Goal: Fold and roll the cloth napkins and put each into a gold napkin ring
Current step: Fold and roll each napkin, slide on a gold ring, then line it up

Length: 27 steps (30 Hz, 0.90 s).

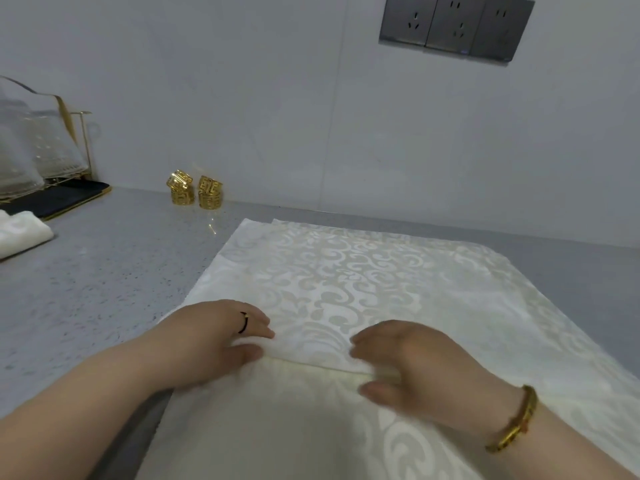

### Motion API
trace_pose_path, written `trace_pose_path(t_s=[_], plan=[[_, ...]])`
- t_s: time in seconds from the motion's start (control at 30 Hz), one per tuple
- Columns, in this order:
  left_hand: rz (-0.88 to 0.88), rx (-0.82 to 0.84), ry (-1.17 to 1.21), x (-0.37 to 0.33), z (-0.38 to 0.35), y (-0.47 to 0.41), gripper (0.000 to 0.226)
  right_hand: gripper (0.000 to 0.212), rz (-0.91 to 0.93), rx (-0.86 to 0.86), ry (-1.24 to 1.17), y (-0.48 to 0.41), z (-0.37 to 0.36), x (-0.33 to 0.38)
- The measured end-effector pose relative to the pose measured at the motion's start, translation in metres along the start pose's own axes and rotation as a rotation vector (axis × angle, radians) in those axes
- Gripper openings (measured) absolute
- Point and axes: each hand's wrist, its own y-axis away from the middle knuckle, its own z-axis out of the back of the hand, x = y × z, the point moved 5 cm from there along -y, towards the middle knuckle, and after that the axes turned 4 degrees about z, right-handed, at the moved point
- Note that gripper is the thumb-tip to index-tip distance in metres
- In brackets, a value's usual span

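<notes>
A cream damask napkin (pixel 346 278) lies spread on the grey counter, with a folded edge running across it near me. My left hand (pixel 221 337) pinches that fold at its left part, thumb under and fingers on top. My right hand (pixel 405 368) grips the same fold further right, fingers curled over it. Several gold napkin rings (pixel 195 192) stand stacked in two small piles at the back left by the wall, well away from both hands.
A folded white cloth (pixel 20 233) lies at the far left. Behind it a black tray (pixel 62 199) holds a gold-framed rack with clear glassware (pixel 38 150). A grey socket panel (pixel 457 26) sits on the wall. Bare counter (pixel 104 271) lies left of the napkin.
</notes>
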Motion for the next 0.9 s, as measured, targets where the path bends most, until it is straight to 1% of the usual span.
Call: trace_pose_path(t_s=[0.03,0.07,0.13,0.17,0.2,0.23,0.27,0.3,0.33,0.4,0.47,0.53,0.6,0.63,0.67,0.7,0.73,0.77,0.8,0.83,0.87,0.9], plan=[[-0.005,-0.005,-0.023,-0.001,-0.001,-0.001,0.026,0.031,0.015,-0.055,0.025,0.000,-0.005,0.003],[-0.012,-0.019,-0.045,-0.002,-0.001,-0.001,0.034,0.030,0.013,-0.093,0.034,0.000,-0.008,0.004],[-0.016,-0.101,-0.074,-0.004,0.000,-0.001,0.075,0.030,-0.020,-0.129,0.088,-0.001,-0.011,0.004],[-0.001,-0.125,-0.100,-0.005,0.000,0.000,0.089,0.028,-0.030,-0.141,0.122,0.001,-0.011,0.005],[0.001,-0.168,-0.112,-0.005,0.001,0.002,0.095,0.024,-0.033,-0.154,0.146,0.002,-0.009,0.006],[-0.006,-0.207,-0.119,-0.005,0.000,0.003,0.097,0.021,-0.048,-0.148,0.150,0.003,-0.007,0.007],[-0.017,-0.250,-0.116,-0.006,0.002,0.007,0.096,0.022,-0.066,-0.138,0.150,0.005,-0.005,0.008],[-0.039,-0.283,-0.104,-0.014,0.006,0.013,0.091,0.027,-0.079,-0.140,0.141,0.009,-0.002,0.010],[-0.069,-0.308,-0.146,-0.022,0.012,0.019,0.083,0.032,-0.090,-0.150,0.125,0.013,0.001,0.013],[-0.095,-0.353,-0.229,-0.031,0.018,0.037,0.077,0.034,-0.062,-0.176,0.128,0.023,0.007,0.022],[-0.117,-0.402,-0.225,-0.032,0.015,0.054,0.076,0.033,-0.036,-0.156,0.096,0.032,0.007,0.033],[-0.133,-0.352,-0.208,-0.034,0.008,0.065,0.074,0.031,-0.018,-0.088,0.045,0.039,0.004,0.043],[-0.102,-0.289,-0.201,-0.030,-0.004,0.070,0.073,0.031,-0.002,0.020,-0.015,0.042,0.002,0.049],[-0.074,-0.284,-0.194,-0.029,-0.006,0.072,0.072,0.032,-0.002,0.080,-0.094,0.039,0.005,0.048],[-0.040,-0.268,-0.177,-0.028,-0.006,0.073,0.072,0.032,-0.023,0.094,-0.203,0.035,0.011,0.044],[-0.020,-0.265,-0.164,-0.028,-0.004,0.073,0.072,0.026,-0.086,0.101,-0.360,0.029,0.018,0.037],[0.009,-0.263,-0.154,-0.029,-0.001,0.073,0.075,0.014,-0.154,0.050,-0.512,0.022,0.023,0.027],[0.052,-0.252,-0.142,-0.029,0.002,0.073,0.081,0.009,-0.227,-0.032,-0.594,0.013,0.026,0.011],[0.095,-0.239,-0.132,-0.027,0.003,0.072,0.095,0.016,-0.291,-0.100,-0.621,0.002,0.026,-0.004],[0.137,-0.237,-0.138,-0.023,0.002,0.071,0.115,0.018,-0.356,-0.110,-0.622,-0.010,0.021,-0.016],[0.183,-0.201,-0.127,-0.021,-0.002,0.072,0.131,0.014,-0.412,-0.081,-0.608,-0.020,0.015,-0.024],[0.210,-0.148,-0.133,-0.019,-0.007,0.073,0.140,0.009,-0.455,-0.027,-0.585,-0.029,0.006,-0.029]])
